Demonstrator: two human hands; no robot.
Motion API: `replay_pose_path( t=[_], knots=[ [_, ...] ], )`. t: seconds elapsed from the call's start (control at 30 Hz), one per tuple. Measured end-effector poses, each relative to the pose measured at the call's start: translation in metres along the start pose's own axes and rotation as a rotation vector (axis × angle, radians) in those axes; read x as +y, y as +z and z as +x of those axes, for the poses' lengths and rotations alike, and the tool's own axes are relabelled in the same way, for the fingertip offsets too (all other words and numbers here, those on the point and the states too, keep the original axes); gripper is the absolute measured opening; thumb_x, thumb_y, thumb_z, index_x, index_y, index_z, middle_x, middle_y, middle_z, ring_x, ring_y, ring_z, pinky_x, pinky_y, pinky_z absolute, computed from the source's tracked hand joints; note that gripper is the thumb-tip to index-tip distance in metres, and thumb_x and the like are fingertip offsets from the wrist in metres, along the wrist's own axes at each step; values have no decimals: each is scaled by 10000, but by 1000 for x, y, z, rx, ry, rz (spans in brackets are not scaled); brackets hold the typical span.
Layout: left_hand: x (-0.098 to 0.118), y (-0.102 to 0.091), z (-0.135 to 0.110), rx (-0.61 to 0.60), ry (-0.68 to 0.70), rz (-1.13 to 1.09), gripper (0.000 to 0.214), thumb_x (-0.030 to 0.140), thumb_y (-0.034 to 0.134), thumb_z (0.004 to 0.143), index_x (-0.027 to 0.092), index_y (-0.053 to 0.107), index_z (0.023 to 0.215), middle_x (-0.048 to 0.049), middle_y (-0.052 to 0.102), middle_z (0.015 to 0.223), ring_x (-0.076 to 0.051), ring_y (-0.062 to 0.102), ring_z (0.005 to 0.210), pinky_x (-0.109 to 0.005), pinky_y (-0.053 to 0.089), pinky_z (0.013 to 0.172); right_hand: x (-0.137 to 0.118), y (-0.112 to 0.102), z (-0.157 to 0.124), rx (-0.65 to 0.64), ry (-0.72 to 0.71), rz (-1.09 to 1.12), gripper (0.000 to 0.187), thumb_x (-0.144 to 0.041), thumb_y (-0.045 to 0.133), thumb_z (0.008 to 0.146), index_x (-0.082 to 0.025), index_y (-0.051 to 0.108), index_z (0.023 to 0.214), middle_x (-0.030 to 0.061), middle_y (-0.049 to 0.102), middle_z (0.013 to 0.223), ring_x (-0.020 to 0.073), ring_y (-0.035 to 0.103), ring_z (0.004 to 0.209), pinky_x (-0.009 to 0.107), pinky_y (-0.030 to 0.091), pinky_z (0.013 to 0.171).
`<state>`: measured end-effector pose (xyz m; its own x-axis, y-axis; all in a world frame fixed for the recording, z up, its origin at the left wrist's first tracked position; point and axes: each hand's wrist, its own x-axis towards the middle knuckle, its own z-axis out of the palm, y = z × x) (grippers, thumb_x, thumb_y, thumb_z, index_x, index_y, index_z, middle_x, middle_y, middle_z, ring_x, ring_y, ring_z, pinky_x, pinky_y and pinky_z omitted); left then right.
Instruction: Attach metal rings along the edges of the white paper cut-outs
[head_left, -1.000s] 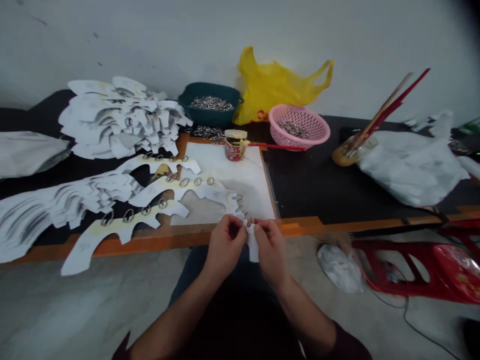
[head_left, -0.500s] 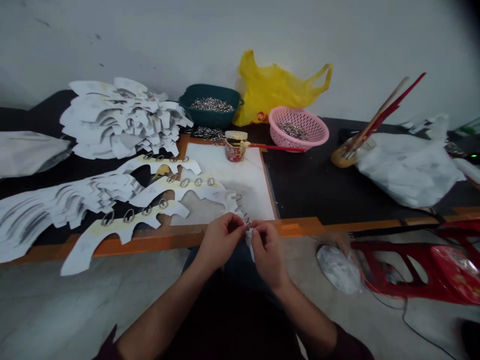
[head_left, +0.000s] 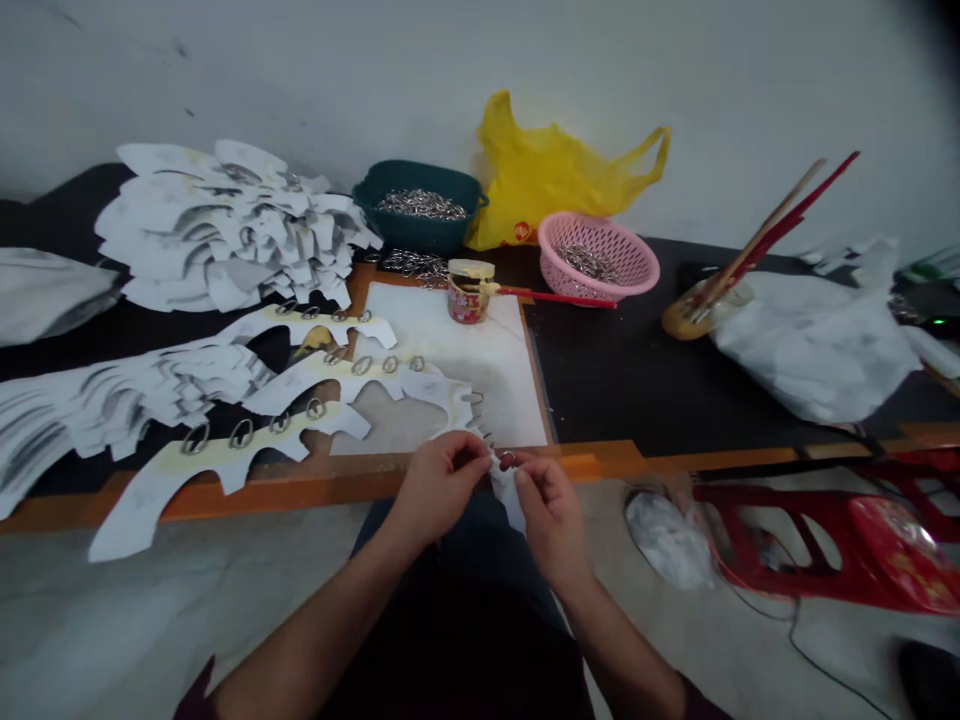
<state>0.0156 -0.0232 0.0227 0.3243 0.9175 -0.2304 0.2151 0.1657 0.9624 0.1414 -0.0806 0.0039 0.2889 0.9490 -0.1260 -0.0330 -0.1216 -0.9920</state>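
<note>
At the table's front edge, my left hand [head_left: 442, 485] pinches a white cut-out piece [head_left: 454, 402] fitted with metal rings along one edge. My right hand [head_left: 553, 510] is closed on the lower end of that same piece, beside a metal ring [head_left: 508, 458]. Fingers partly cover the piece there. To the left lie similar white cut-outs, one [head_left: 221, 462] bearing several rings along a yellowish strip. An open small tub [head_left: 466, 300] of pale paste stands behind my hands, with a red-handled brush [head_left: 559, 297] reaching from it to the right.
A dark green basket [head_left: 420, 230] and a pink basket [head_left: 637, 265] hold many metal rings. Behind them stands a yellow bag [head_left: 566, 170]. White cut-outs [head_left: 225, 230] are piled at left; brushes in a jar [head_left: 686, 310] and a white bag [head_left: 810, 340] are at right. A red stool [head_left: 817, 555] stands lower right.
My hands have spread slightly apart, the right one shifting rightward and down. A ring now shows between them on the white piece. The view has shifted slightly.
</note>
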Motion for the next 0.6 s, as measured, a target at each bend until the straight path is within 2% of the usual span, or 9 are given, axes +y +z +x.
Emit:
replay_pose_path(
  t=[0.07, 0.17, 0.37, 0.6],
  knots=[
    [-1, 4, -2, 121, 102, 136, 80, 195, 527, 728, 169, 557, 658, -1, 531, 691, -131, 511, 668, -249, 408, 611, 2, 0, -1, 18, -6, 5, 143, -333, 505, 813, -197, 490, 773, 72, 618, 971, 172, 589, 867, 330, 471, 766],
    [-4, 10, -5, 212, 178, 209, 90, 152, 497, 740, 172, 542, 664, -19, 502, 780, -140, 504, 734, -258, 416, 643, 4, -1, -1, -3, -20, 1, 144, -332, 507, 817, -199, 484, 767, 68, 617, 974, 170, 585, 892, 331, 464, 793],
    [-7, 15, -7, 227, 174, 234, 101, 121, 480, 748, 171, 522, 671, -27, 477, 812, -143, 493, 750, -268, 421, 663, 4, -4, -1, -39, -26, 19, 125, -311, 513, 822, -202, 493, 765, 52, 606, 964, 163, 573, 919, 328, 437, 838],
    [-8, 10, -1, 203, 174, 280, 106, 128, 501, 746, 169, 521, 651, -28, 478, 813, -151, 500, 776, -298, 432, 724, 0, -9, 5, -89, 56, -10, 142, -331, 528, 810, -197, 514, 765, 54, 605, 967, 156, 569, 817, 280, 449, 690]
  ],
)
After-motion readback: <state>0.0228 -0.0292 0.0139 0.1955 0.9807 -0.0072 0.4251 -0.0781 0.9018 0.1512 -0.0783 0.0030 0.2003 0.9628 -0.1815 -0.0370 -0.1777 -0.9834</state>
